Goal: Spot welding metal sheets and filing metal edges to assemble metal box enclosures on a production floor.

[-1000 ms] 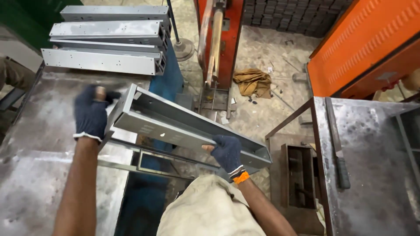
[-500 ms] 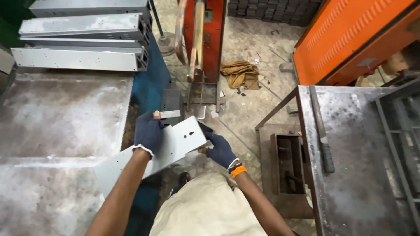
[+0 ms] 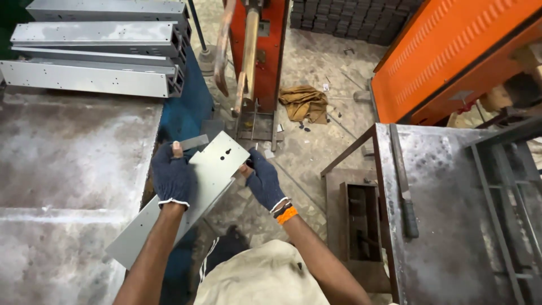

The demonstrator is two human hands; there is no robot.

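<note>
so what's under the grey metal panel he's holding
Under the grey metal panel, held by left hand and right hand, the steel table edge and blue base show; what lies directly beneath is covered.

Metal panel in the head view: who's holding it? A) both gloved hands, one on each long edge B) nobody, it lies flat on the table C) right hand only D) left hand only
A: the left hand grips one edge of the grey metal panel and the right hand grips the opposite edge, both in dark gloves.
</note>
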